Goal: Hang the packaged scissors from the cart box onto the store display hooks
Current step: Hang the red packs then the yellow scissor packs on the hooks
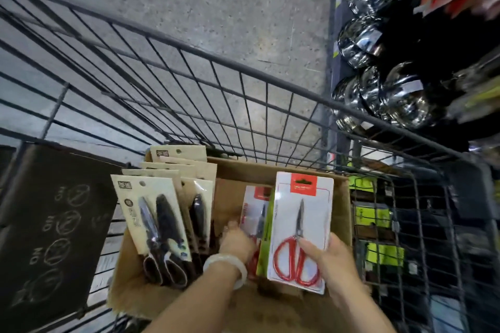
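Wire cart point(243, 84) holds an open cardboard box point(343, 213) against its near right side; a dark printed panel point(51, 227) leans at the cart's left edge. Shelf of shiny steel bowls point(400, 100) stands beyond the cart's right rim; no display hooks identifiable in this view. Inside the box, along its left wall, a fanned row of tan-carded black-handled scissors point(159, 227) stands upright. Toward the box's right wall, red-handled scissors pack point(300, 230) is lifted clear, tilted, card top away from the person. Right hand point(332, 259) grips its lower right corner, thumb across the front over the handle loops, fingers behind and hidden. Left hand point(238, 243), bangle at wrist, reaches into the box centre onto a second red pack point(254, 213); finger positions mostly hidden, so grip cannot be told. Judgement: pack is light, card stiff but bendable, blister film slick, weight low at the handles. Best held by the card edges, leaving the top hang slot free for the hook.
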